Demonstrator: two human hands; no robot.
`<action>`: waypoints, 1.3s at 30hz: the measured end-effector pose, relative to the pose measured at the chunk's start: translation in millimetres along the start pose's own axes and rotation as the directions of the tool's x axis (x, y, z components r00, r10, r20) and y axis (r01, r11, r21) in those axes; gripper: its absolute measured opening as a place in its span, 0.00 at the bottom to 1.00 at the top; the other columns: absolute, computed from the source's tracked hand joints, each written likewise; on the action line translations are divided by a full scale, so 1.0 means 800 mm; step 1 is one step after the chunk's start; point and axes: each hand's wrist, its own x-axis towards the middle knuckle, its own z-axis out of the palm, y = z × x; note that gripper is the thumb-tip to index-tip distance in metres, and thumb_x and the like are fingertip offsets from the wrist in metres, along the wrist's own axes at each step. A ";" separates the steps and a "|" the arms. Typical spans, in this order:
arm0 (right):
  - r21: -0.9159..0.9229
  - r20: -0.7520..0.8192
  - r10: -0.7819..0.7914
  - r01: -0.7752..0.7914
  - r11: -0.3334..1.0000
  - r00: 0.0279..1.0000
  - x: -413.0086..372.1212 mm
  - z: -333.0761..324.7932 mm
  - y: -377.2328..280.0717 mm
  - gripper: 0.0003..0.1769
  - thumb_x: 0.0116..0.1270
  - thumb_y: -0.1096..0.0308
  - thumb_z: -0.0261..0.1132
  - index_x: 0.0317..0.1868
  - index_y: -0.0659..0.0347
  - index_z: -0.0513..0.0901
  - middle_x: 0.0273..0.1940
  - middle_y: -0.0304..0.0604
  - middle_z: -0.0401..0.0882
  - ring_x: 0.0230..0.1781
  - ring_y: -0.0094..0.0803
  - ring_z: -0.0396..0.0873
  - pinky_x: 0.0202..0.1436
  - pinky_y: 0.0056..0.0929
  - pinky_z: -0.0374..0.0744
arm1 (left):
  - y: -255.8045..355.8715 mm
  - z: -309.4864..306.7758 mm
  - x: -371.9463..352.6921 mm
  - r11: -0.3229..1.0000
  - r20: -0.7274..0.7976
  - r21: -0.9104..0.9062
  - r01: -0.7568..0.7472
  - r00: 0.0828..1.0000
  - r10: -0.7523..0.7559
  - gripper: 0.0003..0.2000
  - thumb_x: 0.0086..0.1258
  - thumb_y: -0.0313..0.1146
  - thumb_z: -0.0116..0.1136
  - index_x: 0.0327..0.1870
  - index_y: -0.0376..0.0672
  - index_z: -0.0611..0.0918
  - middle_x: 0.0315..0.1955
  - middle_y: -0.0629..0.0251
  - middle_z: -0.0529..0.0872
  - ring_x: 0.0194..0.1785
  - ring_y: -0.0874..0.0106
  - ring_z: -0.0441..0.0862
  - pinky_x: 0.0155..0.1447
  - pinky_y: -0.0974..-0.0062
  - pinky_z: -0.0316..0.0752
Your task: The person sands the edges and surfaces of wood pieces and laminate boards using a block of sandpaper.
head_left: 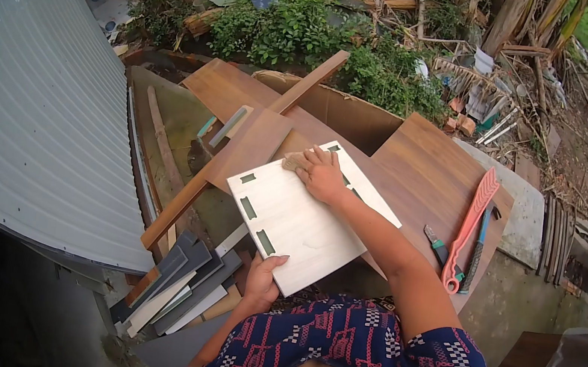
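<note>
A pale, whitish wooden board (302,230) with several dark green-lined cut-outs along its edges lies tilted in front of me. My left hand (264,279) grips its near-left edge, thumb on top and fingers underneath. Near the far edge, my right hand (322,176) presses a small tan pad (296,162), perhaps folded sandpaper, against the board's face. The fingers partly cover the pad. Brown wooden panels (342,141) lie beneath and beyond the board.
On the brown panel at right lie a pink-red long-handled tool (471,229), a utility knife (438,244) and a blue-and-black hammer (480,249). Offcut strips (184,285) are piled at lower left. A corrugated metal sheet (53,117) borders the left side.
</note>
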 end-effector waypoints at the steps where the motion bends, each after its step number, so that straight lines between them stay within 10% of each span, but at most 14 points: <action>1: -0.049 -0.025 -0.064 0.063 0.997 0.998 -0.015 0.003 -0.006 0.23 0.69 0.54 0.50 0.61 0.54 0.71 0.65 0.46 0.64 0.70 0.42 0.55 0.68 0.51 0.50 | -0.001 -0.002 0.003 1.000 0.000 -0.013 -0.002 1.000 0.002 0.29 0.54 0.17 0.51 0.62 0.33 0.63 0.53 0.51 0.74 0.56 0.56 0.74 0.62 0.58 0.69; 7: 0.219 0.025 -0.556 0.538 0.814 0.831 -0.097 -0.003 -0.092 0.24 0.66 0.58 0.55 0.63 0.49 0.69 0.66 0.46 0.62 0.67 0.49 0.58 0.68 0.47 0.57 | -0.019 -0.039 0.022 0.983 -0.008 -0.131 0.133 0.991 -0.135 0.25 0.54 0.20 0.49 0.57 0.29 0.66 0.52 0.48 0.75 0.55 0.53 0.76 0.63 0.56 0.69; 13: 0.066 -0.125 0.177 -0.170 0.983 0.976 -0.059 -0.004 0.072 0.23 0.68 0.57 0.52 0.63 0.48 0.70 0.66 0.41 0.63 0.67 0.49 0.57 0.66 0.47 0.58 | -0.016 -0.017 0.010 0.999 -0.029 -0.010 0.038 0.999 -0.038 0.24 0.64 0.29 0.51 0.61 0.32 0.66 0.55 0.50 0.75 0.58 0.56 0.74 0.65 0.58 0.66; 16: 0.036 -0.109 0.209 -0.206 0.978 0.972 -0.097 -0.006 0.054 0.23 0.69 0.56 0.51 0.63 0.49 0.70 0.66 0.42 0.63 0.68 0.49 0.56 0.66 0.48 0.57 | -0.007 0.001 0.006 0.988 -0.016 -0.152 -0.002 1.000 -0.001 0.25 0.71 0.44 0.47 0.63 0.36 0.66 0.57 0.54 0.74 0.59 0.59 0.73 0.65 0.60 0.66; 23: 0.359 0.220 -0.438 0.345 0.867 0.872 -0.208 -0.044 -0.098 0.29 0.69 0.55 0.52 0.70 0.43 0.60 0.72 0.43 0.51 0.73 0.43 0.47 0.71 0.52 0.46 | 0.017 0.018 -0.009 0.984 0.008 -0.165 0.070 0.998 -0.069 0.34 0.69 0.62 0.39 0.66 0.44 0.64 0.60 0.58 0.71 0.63 0.62 0.69 0.65 0.63 0.65; 26: 0.240 0.151 -0.269 0.228 0.943 0.951 -0.198 -0.049 -0.034 0.30 0.66 0.59 0.55 0.68 0.46 0.62 0.71 0.45 0.53 0.72 0.44 0.50 0.71 0.52 0.51 | 0.005 0.008 0.005 0.991 0.034 -0.136 -0.003 0.999 0.008 0.34 0.69 0.61 0.39 0.66 0.44 0.64 0.61 0.58 0.71 0.63 0.62 0.69 0.65 0.64 0.65; 30: 0.048 0.034 0.340 -0.342 0.939 0.940 -0.188 -0.064 0.061 0.27 0.69 0.55 0.50 0.67 0.49 0.64 0.70 0.46 0.55 0.71 0.46 0.51 0.69 0.51 0.51 | 0.004 0.016 0.002 0.998 0.048 -0.063 -0.030 0.998 0.033 0.33 0.70 0.61 0.40 0.66 0.43 0.64 0.61 0.58 0.70 0.63 0.62 0.69 0.65 0.63 0.65; 34: 0.090 0.127 0.184 -0.196 0.976 0.975 -0.212 -0.061 -0.009 0.26 0.71 0.54 0.48 0.68 0.49 0.64 0.71 0.47 0.54 0.72 0.46 0.50 0.70 0.56 0.50 | 0.008 0.018 0.004 0.992 0.076 -0.126 -0.028 0.996 0.038 0.33 0.70 0.60 0.39 0.66 0.43 0.64 0.62 0.58 0.70 0.63 0.62 0.69 0.66 0.63 0.65; 37: 0.331 0.238 -0.311 0.224 0.917 0.920 -0.214 -0.055 -0.073 0.25 0.71 0.53 0.49 0.67 0.48 0.65 0.70 0.47 0.55 0.71 0.46 0.52 0.72 0.53 0.49 | 0.007 0.015 0.004 0.988 0.080 -0.154 -0.018 0.996 0.031 0.32 0.71 0.59 0.37 0.67 0.43 0.63 0.62 0.57 0.69 0.64 0.60 0.68 0.67 0.61 0.64; 39: 0.331 0.205 -0.368 0.290 0.898 0.907 -0.195 -0.049 -0.064 0.28 0.69 0.52 0.52 0.67 0.51 0.65 0.70 0.49 0.56 0.71 0.46 0.53 0.72 0.49 0.51 | 0.008 0.014 0.003 0.987 0.086 -0.161 -0.011 0.996 0.025 0.32 0.72 0.59 0.36 0.67 0.43 0.63 0.62 0.56 0.69 0.65 0.59 0.67 0.67 0.60 0.63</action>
